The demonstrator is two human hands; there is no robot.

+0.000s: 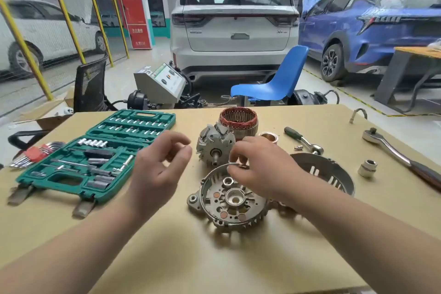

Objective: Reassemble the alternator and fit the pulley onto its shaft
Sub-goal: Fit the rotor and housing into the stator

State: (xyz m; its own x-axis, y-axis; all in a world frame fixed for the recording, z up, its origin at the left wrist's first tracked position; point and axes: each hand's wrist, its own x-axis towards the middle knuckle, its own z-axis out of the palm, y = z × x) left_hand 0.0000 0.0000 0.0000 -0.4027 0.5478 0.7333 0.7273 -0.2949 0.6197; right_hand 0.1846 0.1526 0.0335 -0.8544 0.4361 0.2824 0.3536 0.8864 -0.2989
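The grey alternator end housing (216,200) lies open side up at the table's middle. Behind it the claw-pole rotor (214,142) lies with its shaft pointing toward me. The stator with copper windings (238,120) stands further back, a bronze-coloured ring-shaped part (269,137) to its right. A dark slotted cover (327,174) lies right of the housing, partly hidden by my right arm. My right hand (260,164) pinches a small metal part over the housing's far rim. My left hand (162,164) hovers left of the rotor, fingers loosely curled, holding nothing I can see.
A green socket set case (95,155) lies open at the left, hex keys (35,153) beside it. A small ratchet (303,139), a loose socket (367,168) and a large ratchet (396,153) lie at the right. A blue chair (274,83) stands beyond the table.
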